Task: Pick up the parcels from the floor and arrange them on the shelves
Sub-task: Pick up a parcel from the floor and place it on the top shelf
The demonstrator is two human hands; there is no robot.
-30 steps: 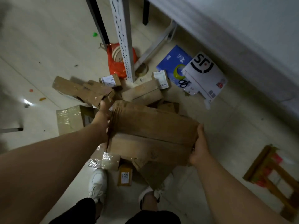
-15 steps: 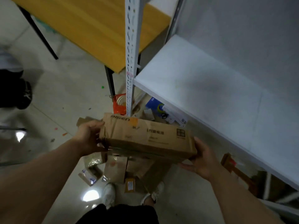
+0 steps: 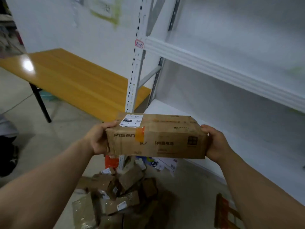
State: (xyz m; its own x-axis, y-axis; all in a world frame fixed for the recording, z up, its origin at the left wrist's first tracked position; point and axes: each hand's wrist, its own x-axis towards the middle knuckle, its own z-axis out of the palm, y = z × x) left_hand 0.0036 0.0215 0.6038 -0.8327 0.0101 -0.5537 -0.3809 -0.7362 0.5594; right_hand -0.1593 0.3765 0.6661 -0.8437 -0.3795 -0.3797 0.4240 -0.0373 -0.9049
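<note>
**One cardboard parcel (image 3: 161,139) held level**

Printed PISEN, it carries a white label (image 3: 131,120) marked 2-1-1 and orange tape (image 3: 140,134). The left hand (image 3: 97,139) and right hand (image 3: 216,144) grip its ends. Other brown parcels (image 3: 122,195) lie heaped on the floor (image 3: 189,187) by the white shelves (image 3: 247,138).

This looks like a parcel storeroom or courier pick-up point. Just beyond the cardboard parcel (image 3: 158,138), which the left hand (image 3: 97,139) and right hand (image 3: 216,144) grip at its ends, stands white metal shelving (image 3: 214,66) with a slotted upright (image 3: 134,71). Above the grip, that upright carries a handwritten tag (image 3: 139,43) reading 2-2. The sticker (image 3: 131,120) on the parcel's top, beside the left hand's fingertips, bears a similar code, 2-1-1. Below the grip, a heap of brown parcels (image 3: 125,195) with shipping labels lies on the pale floor (image 3: 41,146). Flat white mailers (image 3: 166,164) lie at the shelving's foot. Up and left of the grip, a plain wood-topped table (image 3: 74,80) stands against a white wall.
</note>
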